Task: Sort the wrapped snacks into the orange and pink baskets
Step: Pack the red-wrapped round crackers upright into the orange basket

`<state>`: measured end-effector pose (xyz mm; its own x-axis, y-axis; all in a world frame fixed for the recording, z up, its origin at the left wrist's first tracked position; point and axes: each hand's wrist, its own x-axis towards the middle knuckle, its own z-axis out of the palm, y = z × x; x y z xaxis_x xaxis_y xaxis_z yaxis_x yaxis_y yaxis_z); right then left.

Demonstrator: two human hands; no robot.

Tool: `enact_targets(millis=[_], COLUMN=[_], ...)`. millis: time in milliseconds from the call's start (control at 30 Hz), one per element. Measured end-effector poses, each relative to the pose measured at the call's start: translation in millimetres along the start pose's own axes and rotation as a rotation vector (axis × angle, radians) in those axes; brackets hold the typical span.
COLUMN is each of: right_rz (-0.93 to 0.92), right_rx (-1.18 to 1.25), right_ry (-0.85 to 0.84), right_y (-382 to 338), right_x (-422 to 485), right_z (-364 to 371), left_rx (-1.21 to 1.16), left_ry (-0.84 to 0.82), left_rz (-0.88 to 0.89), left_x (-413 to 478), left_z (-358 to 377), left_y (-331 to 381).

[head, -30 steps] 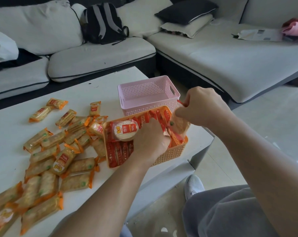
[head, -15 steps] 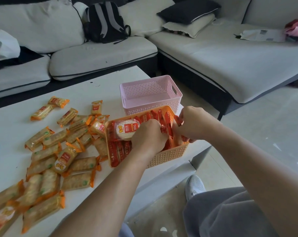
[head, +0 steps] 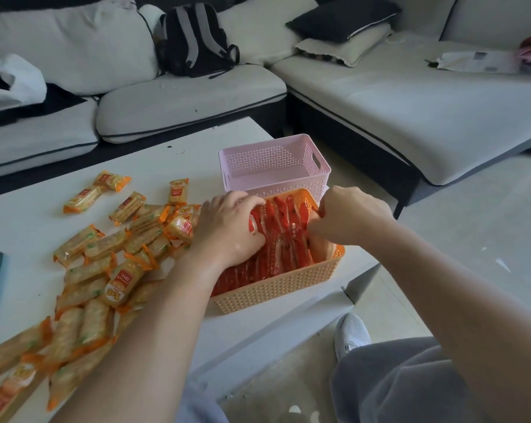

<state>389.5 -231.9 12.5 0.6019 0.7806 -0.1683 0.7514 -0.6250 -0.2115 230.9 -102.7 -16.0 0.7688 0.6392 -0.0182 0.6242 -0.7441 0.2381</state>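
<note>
A person's two bare hands are pressed down into an orange woven-pattern plastic basket [head: 276, 290] at the near right edge of a white table [head: 20, 221]. The left hand [head: 232, 228] lies knuckles-up over the left end of a packed row of red-wrapped snacks [head: 284, 236]; its fingers are curled down among the wrappers, and whether they grip one cannot be told. The right hand [head: 349, 215] is bunched narrow at the right end of the row, fingertips tucked in. A moment ago the left hand held a round red-and-white packet above the basket and the right hand held another at the rim; neither packet shows apart now, so both seem to have gone into the row, which the hands look to be squeezing tidy. Touching the orange basket's far side, a pale pink perforated plastic basket [head: 316, 178] shows nothing inside. A heap of orange-wrapped cracker packets [head: 105, 257] lies unsorted on the table to the left, likely meant for it
</note>
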Motion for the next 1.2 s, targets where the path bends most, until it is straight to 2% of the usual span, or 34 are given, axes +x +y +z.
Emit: enact_targets(millis=[67, 133, 267, 367, 433, 633, 733, 867, 967, 1067, 1133, 1200], right_rz=[0.008, 0.015, 0.032, 0.017, 0.020, -0.004, -0.001, -0.039, -0.108, -0.073, -0.033, 0.003], right_rx=[0.016, 0.036, 0.046, 0.061, 0.086, 0.131, 0.064, -0.158, -0.276, -0.221, -0.125, 0.004], right_ry=[-0.037, -0.052, 0.054, 0.008, -0.011, -0.013, -0.008, -0.032, -0.078, -0.136, -0.041, 0.093], right_y=[2.7, 6.7, 12.3, 13.8, 16.6, 21.6, 17.2, -2.0, -14.6, -12.4, -7.6, -4.5], right_x=[3.7, 6.6, 6.7, 4.2, 6.7, 14.5, 18.0, 11.4, 2.5, 5.0, 10.2, 15.2], right_z=[2.0, -1.0, -10.7, -6.6, -2.9, -1.4, 3.3, 25.5, 35.6, 24.3, 16.8, 14.0], left_rx=[-0.059, -0.059, -0.061, -0.036, -0.015, 0.061, 0.037, -0.006, -0.044, -0.023, 0.021, 0.051], left_ry=[0.129, 0.174, 0.105, 0.025, -0.027, -0.048, -0.089, -0.120, -0.044, 0.120, 0.097, -0.064], left_rz=[0.139, 0.240, 0.308, 0.329, 0.317, 0.251, 0.224, 0.205, 0.190, 0.148, 0.066, -0.052], left_x=[-1.9, -3.6, 4.0, 14.7, 21.1, 47.4, 51.9, 53.0, 45.5, 33.8, 23.9, 12.7], left_z=[1.4, 8.6, 28.4, 33.6, 33.8, 30.3, 33.4, 31.1, 17.8, -6.8, -19.6, -24.3], left_y=[12.4, 26.8, 42.3, 45.8, 45.5, 44.3, 38.6, 38.7, 39.8, 27.8, 9.1, -9.9])
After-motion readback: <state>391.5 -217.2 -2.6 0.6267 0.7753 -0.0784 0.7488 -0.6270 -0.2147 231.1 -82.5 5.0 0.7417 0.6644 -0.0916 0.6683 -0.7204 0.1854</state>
